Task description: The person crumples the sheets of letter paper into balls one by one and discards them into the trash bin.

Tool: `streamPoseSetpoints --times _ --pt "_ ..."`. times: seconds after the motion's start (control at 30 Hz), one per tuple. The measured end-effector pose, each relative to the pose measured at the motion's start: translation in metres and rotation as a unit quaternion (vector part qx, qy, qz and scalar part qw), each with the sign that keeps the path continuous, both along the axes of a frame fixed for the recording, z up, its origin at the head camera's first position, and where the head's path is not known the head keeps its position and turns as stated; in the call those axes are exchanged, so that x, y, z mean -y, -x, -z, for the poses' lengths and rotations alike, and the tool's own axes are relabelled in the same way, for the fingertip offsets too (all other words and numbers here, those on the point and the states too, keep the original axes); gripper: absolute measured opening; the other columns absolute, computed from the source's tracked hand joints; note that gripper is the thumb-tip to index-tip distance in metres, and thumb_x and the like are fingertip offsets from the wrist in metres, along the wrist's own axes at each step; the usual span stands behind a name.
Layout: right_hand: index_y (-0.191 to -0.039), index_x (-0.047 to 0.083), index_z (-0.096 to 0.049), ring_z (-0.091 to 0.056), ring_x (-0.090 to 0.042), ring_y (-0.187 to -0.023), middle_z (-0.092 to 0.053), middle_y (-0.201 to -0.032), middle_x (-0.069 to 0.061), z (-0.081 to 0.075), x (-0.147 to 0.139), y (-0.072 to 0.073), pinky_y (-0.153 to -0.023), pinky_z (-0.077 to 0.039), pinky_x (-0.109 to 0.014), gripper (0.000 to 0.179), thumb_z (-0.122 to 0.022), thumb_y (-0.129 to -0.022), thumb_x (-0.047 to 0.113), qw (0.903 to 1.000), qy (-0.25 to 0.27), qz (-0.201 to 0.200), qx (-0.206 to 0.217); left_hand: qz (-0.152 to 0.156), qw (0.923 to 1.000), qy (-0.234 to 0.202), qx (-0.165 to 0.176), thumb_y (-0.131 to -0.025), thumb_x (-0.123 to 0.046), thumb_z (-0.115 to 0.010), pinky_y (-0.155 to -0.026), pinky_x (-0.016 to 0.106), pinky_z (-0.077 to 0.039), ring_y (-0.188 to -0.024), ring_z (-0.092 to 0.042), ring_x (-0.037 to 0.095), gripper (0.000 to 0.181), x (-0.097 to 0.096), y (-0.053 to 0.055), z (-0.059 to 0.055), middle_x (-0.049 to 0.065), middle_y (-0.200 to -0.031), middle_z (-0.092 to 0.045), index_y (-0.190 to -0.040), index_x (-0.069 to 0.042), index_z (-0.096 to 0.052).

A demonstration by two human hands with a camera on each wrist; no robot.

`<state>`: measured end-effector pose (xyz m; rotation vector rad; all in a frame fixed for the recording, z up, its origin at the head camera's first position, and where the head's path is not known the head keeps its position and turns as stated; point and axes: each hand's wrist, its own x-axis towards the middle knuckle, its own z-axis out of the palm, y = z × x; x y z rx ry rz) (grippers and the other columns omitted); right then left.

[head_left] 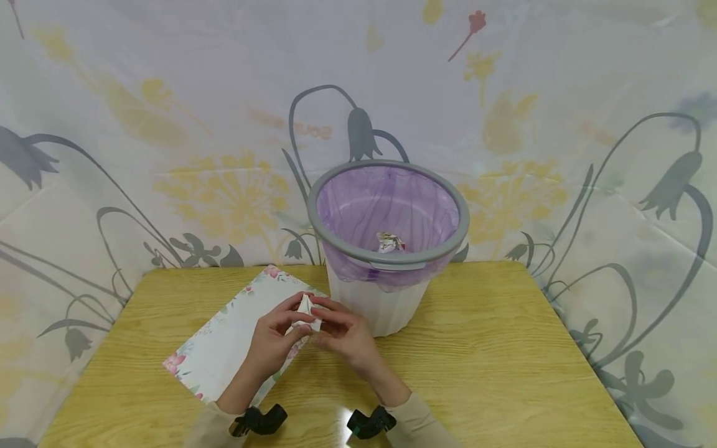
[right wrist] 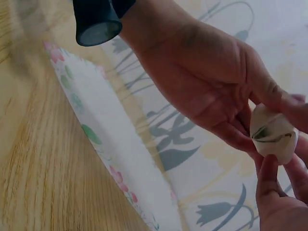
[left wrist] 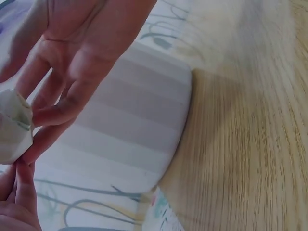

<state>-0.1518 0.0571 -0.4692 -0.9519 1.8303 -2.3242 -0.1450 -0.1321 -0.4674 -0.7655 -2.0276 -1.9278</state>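
A crumpled piece of white paper point(head_left: 305, 306) is between my two hands, low in front of the bin. My left hand point(head_left: 271, 341) holds it from the left, with fingers and thumb bent around its side. From the other side my right hand point(head_left: 350, 341) pinches it with thumb and fingertips. Up close in the right wrist view, the paper ball point(right wrist: 272, 134) shows folds and a dark green printed mark. Beneath the left hand lies a flat white sheet point(head_left: 229, 339) with a pink flower and green leaf border.
A white bin point(head_left: 374, 308) with a grey rim and a purple liner point(head_left: 386, 202) stands at the back of the wooden table point(head_left: 493, 354). Inside it lies another crumpled paper point(head_left: 390, 242). A floral cloth point(head_left: 224, 124) hangs behind the table.
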Motion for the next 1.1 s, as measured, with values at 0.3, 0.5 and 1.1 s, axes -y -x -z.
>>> streamPoseSetpoints --times 0.3,0.5,1.1 --pt "-0.113 -0.018 -0.065 -0.057 -0.019 -0.117 -0.054 -0.126 -0.029 -0.005 0.01 -0.003 -0.093 -0.051 -0.027 0.033 -0.074 -0.082 -0.012 0.995 -0.004 0.091 0.042 0.015 0.998 -0.06 0.007 -0.091 0.008 -0.066 -0.103 0.023 -0.043 -0.124 -0.053 0.014 0.036 -0.01 0.003 -0.005 0.035 -0.126 -0.051 -0.125 0.015 -0.057" --pt "-0.109 -0.015 -0.068 -0.053 -0.027 -0.123 -0.059 -0.12 -0.026 -0.007 0.011 -0.005 -0.095 -0.051 -0.027 0.031 -0.075 -0.079 -0.014 0.9904 -0.017 0.125 0.055 0.004 0.9924 -0.092 0.081 -0.089 0.011 -0.067 -0.09 0.019 -0.05 -0.11 -0.059 0.012 0.059 -0.012 0.003 -0.007 0.013 -0.119 -0.059 -0.143 0.01 -0.044" --pt "-0.093 -0.012 -0.071 -0.072 -0.027 -0.084 -0.07 -0.098 -0.027 -0.008 0.014 -0.01 -0.07 -0.06 -0.036 0.016 -0.076 -0.078 -0.013 0.985 0.014 0.171 0.024 -0.07 0.983 -0.156 0.067 -0.078 0.01 -0.078 -0.072 0.028 -0.059 -0.082 -0.072 0.017 0.011 -0.015 0.0 -0.005 0.006 -0.083 -0.07 -0.087 0.006 -0.074"
